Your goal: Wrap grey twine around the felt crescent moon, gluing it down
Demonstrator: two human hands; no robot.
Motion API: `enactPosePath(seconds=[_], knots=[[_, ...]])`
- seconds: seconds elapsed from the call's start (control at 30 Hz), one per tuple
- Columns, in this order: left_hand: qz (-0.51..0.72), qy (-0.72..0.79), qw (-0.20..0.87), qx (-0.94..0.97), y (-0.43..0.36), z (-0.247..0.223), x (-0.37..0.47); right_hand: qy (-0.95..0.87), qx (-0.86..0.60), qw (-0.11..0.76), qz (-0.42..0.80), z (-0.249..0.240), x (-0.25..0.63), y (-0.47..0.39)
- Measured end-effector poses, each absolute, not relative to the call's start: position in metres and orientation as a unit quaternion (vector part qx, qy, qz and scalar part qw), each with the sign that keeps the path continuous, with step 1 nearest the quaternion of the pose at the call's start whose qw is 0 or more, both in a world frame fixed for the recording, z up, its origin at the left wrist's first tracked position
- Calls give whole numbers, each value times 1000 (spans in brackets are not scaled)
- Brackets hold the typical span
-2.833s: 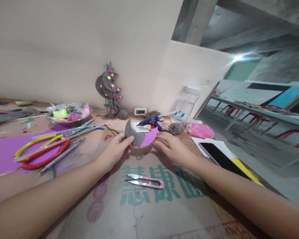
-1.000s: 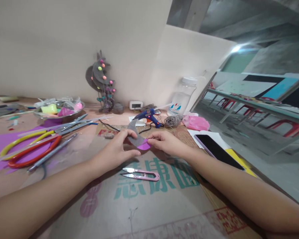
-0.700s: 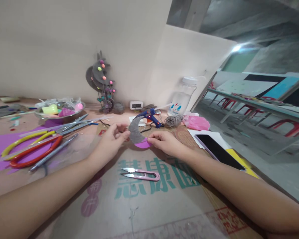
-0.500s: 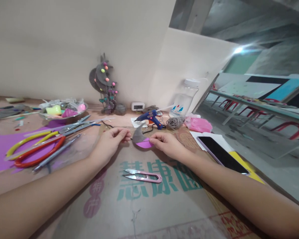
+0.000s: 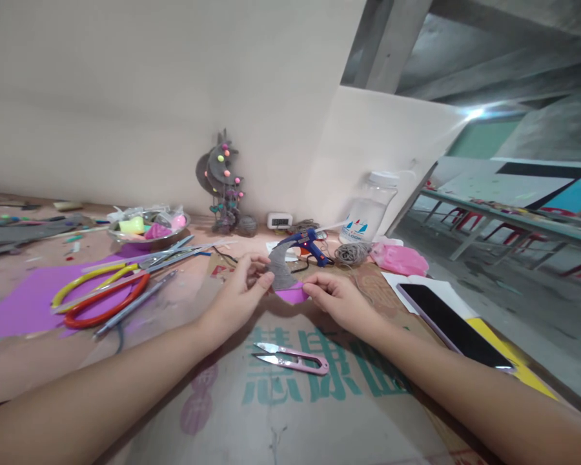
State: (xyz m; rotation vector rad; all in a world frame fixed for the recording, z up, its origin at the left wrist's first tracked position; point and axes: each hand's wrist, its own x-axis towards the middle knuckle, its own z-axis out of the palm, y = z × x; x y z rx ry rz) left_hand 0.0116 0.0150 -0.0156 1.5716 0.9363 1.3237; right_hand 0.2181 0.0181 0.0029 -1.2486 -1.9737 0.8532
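Observation:
A small crescent (image 5: 283, 271), wrapped in grey yarn with a bare purple lower part, is held up between my hands. My right hand (image 5: 339, 298) pinches its purple end between thumb and fingers. At the grey outer edge, my left hand (image 5: 244, 287) is closed with thumb and curled fingers against the crescent. Some of the left fingertips are hidden. Below the hands, pink-handled thread snips (image 5: 293, 358) lie on the printed cardboard (image 5: 223, 400). Just behind the crescent rests a blue glue gun (image 5: 312, 245).
Scissors with yellow and red handles (image 5: 106, 294) lie left on purple sheets (image 5: 14, 300), near a metal bowl (image 5: 150, 243). A decorated moon ornament (image 5: 220, 171) and small clock (image 5: 279, 221) stand behind. Right are grey yarn (image 5: 352, 254), a bottle (image 5: 368, 206), pink plastic (image 5: 399, 258) and a phone (image 5: 452, 323).
My left hand has moved onto the crescent's grey edge, from slightly apart on its left. My right hand keeps its pinch. The whole view has shifted, so things appear farther right and lower.

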Motion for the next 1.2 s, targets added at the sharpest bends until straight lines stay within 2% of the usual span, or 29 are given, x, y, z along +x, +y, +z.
enactPosePath(seconds=[0.17, 0.63, 0.93, 1.2], knots=[[464, 397, 389, 690, 5, -14, 14, -762, -482, 306, 305, 2, 217, 18], [439, 398, 346, 728, 3, -14, 15, -762, -471, 309, 320, -3, 214, 16], [421, 393, 424, 700, 1, -13, 16, -758, -499, 316, 277, -5, 217, 19], [422, 371, 472, 679, 1, -17, 16, -750, -491, 334, 293, -9, 220, 24]])
